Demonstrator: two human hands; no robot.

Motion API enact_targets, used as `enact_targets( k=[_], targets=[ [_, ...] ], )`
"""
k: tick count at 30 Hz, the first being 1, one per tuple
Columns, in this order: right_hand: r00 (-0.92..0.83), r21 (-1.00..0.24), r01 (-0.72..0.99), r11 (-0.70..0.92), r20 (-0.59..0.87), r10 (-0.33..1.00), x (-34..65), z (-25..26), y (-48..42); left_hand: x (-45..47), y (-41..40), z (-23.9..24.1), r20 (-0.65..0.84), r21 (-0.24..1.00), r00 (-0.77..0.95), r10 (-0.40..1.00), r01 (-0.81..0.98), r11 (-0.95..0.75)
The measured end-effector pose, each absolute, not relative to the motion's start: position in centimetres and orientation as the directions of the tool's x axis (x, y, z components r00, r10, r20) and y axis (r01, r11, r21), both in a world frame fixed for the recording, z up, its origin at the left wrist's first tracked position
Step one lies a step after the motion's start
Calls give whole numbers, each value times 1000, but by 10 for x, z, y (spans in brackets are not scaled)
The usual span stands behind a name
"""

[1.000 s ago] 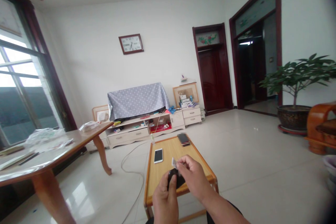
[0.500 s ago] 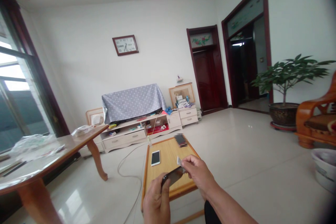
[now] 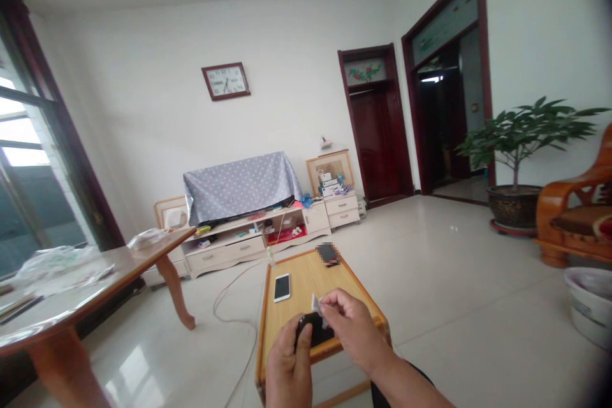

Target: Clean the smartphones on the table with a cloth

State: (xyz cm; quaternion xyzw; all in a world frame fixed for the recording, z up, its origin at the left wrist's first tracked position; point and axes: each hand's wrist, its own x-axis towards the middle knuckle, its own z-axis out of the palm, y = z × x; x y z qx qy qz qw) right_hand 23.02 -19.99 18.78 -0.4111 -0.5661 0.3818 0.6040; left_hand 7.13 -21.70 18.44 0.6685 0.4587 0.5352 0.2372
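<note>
A black smartphone (image 3: 315, 334) is held by its left end in my left hand (image 3: 289, 363), thumb across the front and fingers behind. My right hand (image 3: 351, 328) pinches a small white wipe or tissue (image 3: 316, 303) against the phone's right part. The right fingers cover that end of the phone. Below both hands stands a small wooden table (image 3: 306, 271) with a raised rim. On it, beyond my left hand, lies a white phone (image 3: 282, 287) with a dark screen. A dark pixelated object (image 3: 327, 254) lies near the table's far right corner.
A small clear bottle (image 3: 270, 256) stands at the table's far left corner. A larger table (image 3: 119, 268) with plastic bags is at left. A cable (image 3: 234, 325) runs over the floor. On the right are a potted plant (image 3: 514, 204), a wooden chair (image 3: 557, 223) and a bucket (image 3: 590, 299).
My right hand has moved left along the phone with the white wipe or tissue, covering more of it. The phone's tilt has changed slightly in my left hand.
</note>
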Motion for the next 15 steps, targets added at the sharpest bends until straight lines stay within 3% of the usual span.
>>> enact_targets(
  k=[3,10,15],
  targets=[
    [61,-931,49,362,365,929,239,189,-199,66,-216,188,510,804,-41,859,379,-459],
    [-97,-851,104,514,506,857,235,206,-210,68,-216,192,499,772,103,860,398,-495],
    [-47,-888,138,438,436,899,257,183,-192,50,-210,205,478,831,26,878,311,-462]
  ],
)
